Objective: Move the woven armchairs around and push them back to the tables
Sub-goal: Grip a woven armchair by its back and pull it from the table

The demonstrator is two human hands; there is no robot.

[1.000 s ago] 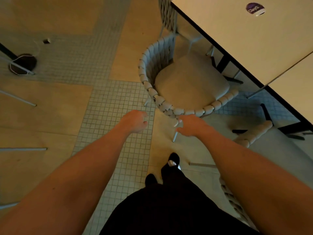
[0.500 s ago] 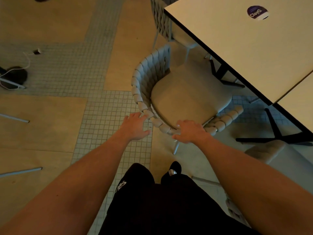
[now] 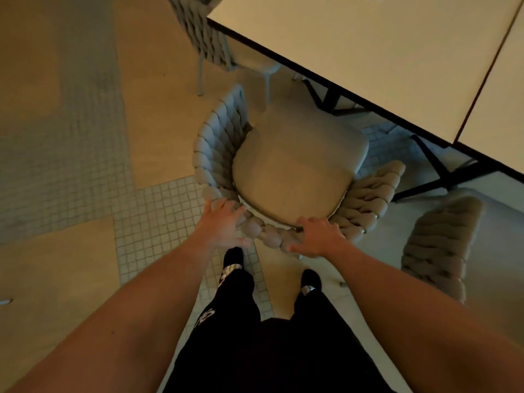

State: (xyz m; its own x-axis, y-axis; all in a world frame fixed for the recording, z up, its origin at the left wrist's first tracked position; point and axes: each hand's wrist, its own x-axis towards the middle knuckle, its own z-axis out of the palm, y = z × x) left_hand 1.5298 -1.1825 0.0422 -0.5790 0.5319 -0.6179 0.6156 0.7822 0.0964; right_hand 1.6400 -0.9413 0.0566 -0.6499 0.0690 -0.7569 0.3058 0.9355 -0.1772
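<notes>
Two bare hands rest on the curved back rim of a woven armchair (image 3: 218,154) at the centre of the frame. The left hand (image 3: 224,225) lies flat on the thick braided rim, fingers straight and spread, thumb off to the lower right. The right hand (image 3: 317,236) sits on the same rim just right of centre, fingers bent over the top edge toward the seat, thumb pointing left along the outside; whether it truly grips the braid cannot be told. The hands stay apart, a short run of rim showing between them.

The chair's pale seat cushion (image 3: 297,171) faces a light-topped table (image 3: 354,52) that fills the upper right of the frame; the cushion's front edge lies close to the table's dark edge but not under it. A second tabletop (image 3: 499,109) butts against the first at the right edge. Black table legs (image 3: 431,163) stand on the floor beyond the chair.

A second woven chair (image 3: 204,32) is tucked at the table in the upper centre, and a third (image 3: 436,245) stands at the right, near the person's right forearm. Below the hands, black trousers (image 3: 272,350) and dark shoes appear over a floor (image 3: 71,109) of small square tiles and smooth tan panels.
</notes>
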